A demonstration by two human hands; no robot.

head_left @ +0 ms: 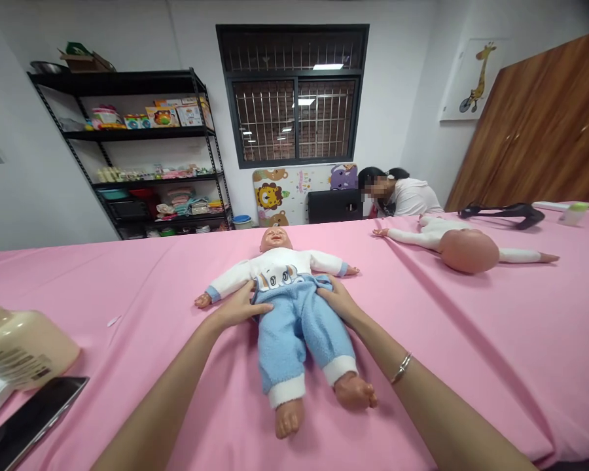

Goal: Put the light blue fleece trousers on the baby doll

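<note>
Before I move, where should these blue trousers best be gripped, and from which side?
Probably the waistband, left hand and right hand coming from opposite sides: the doll lies face up, feet toward you, so neither side is blocked.

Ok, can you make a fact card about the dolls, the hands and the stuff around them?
Near doll: lying face up, feet toward the camera
Clothes: white top, blue trousers
Left hand: touching the trousers' waist
Right hand: touching the waist's other side, silver bracelet on that wrist
Far doll: on the right, head toward the camera
Table cover: pink
At left: beige bottle, dark flat object
Behind table: person
</note>
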